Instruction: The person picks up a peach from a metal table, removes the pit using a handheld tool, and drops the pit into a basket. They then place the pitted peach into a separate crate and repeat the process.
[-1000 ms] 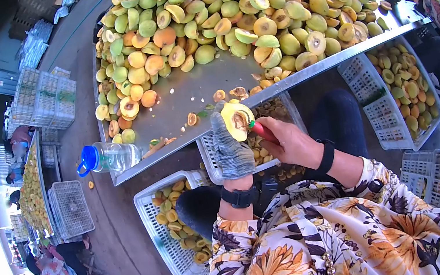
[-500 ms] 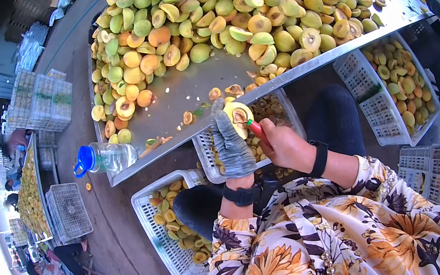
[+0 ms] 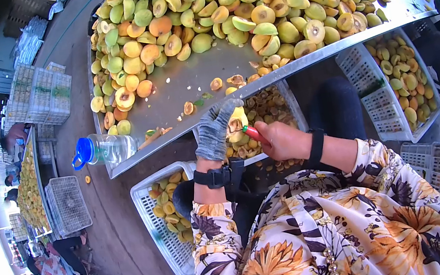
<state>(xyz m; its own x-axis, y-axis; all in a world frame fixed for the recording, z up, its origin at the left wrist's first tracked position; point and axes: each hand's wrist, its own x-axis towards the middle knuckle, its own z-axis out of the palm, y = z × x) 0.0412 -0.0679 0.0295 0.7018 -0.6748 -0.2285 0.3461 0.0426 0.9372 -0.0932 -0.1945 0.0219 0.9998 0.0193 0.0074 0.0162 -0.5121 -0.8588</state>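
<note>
My left hand [image 3: 212, 137], in a grey knit glove, is closed round a yellow peach half [image 3: 237, 119] with its cut side towards my right hand. My bare right hand [image 3: 285, 140] grips a small red-handled pitting knife [image 3: 255, 133] with a green collar. Its tip meets the brown centre of the peach half; the blade itself is hard to make out. Both hands are just off the near edge of the metal table [image 3: 177, 95], above a white crate [image 3: 294, 106] of cut fruit. Several brown-centred fruit pieces [image 3: 216, 84] lie near that edge.
A large heap of halved peaches [image 3: 245, 12] covers the table's far side. A clear bottle with a blue lid [image 3: 107, 148] lies at the left corner. Fruit-filled crates [image 3: 160, 230] [image 3: 367, 88] stand by my legs. Other people [image 3: 57, 266] sit at the far left.
My left hand has tilted and shifted slightly left and down, turning the peach half more edge-on. My right hand has stayed close by, with the knife still at the fruit.
</note>
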